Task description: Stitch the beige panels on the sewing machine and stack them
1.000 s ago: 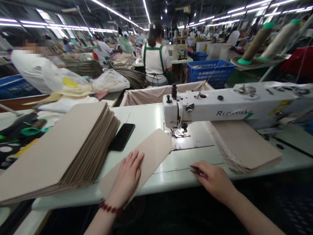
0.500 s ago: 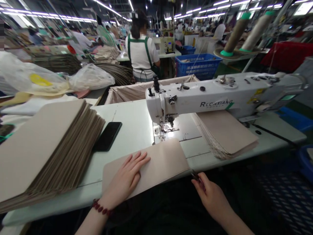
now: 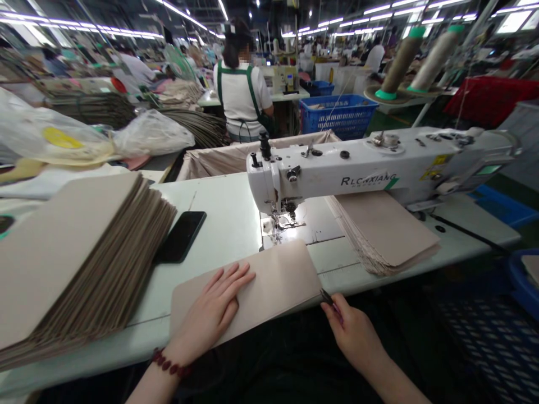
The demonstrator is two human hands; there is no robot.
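**Beige panel lay flat under the left hand, small snips at its corner**

The beige panel (image 3: 282, 275) rested on the pale green table (image 3: 223, 207) at its front edge, part of its lower side reaching past that edge. The left hand (image 3: 214, 306) was spread open on top of it, palm down, fingers extended towards the machine; a dark red bracelet (image 3: 170, 365) circled the wrist. The right hand (image 3: 351, 331) was closed around the small dark snips (image 3: 326, 298), whose tips pointed at the panel's near right corner. The blades were too small in view to tell whether they touched the panel.

Just beyond the panel stood the white sewing machine (image 3: 328, 174), its needle area brightly lit. A black phone (image 3: 183, 237) lay on the table to the left, beside a tall stack of beige panels (image 3: 76, 241). A lower stack (image 3: 387, 227) sat to the right, partly beneath the machine's arm.

Behind the table, a person in a white top with green straps (image 3: 240, 92) faced away, near a blue basket (image 3: 337, 115). Two thread cones (image 3: 400, 64) stood at upper right.
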